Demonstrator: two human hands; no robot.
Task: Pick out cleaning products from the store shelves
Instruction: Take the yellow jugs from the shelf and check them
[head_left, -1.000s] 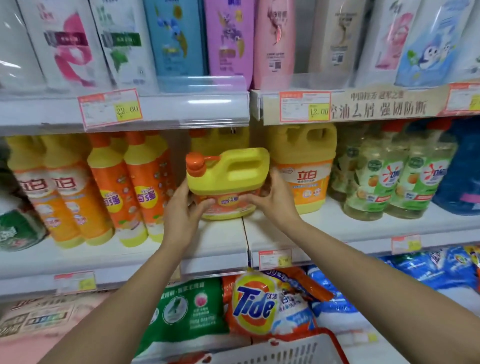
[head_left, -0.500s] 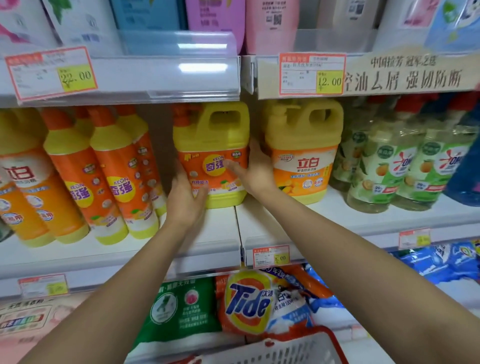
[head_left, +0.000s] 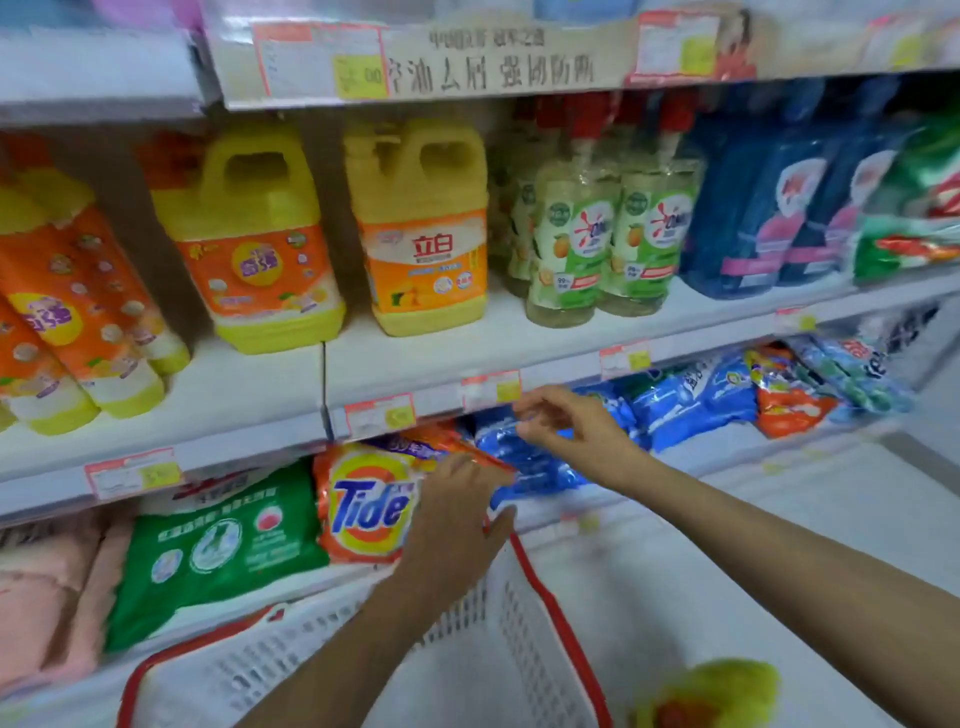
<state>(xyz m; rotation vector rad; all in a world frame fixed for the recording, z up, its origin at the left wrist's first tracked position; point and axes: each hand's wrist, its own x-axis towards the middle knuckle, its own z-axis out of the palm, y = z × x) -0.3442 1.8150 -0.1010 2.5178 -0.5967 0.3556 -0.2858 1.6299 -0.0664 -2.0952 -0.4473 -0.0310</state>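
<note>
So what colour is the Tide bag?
The Tide bag is orange, with a yellow ring and blue letters; the head view shows it best.

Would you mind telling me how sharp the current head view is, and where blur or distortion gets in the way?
Head view: motion blur smears the whole frame, so the price tags are unreadable, though the logo on the Tide bag is legible; wide-angle distortion bows the shelf edge; the yellow object at bottom right is too blurred to identify; lighting is even.
</note>
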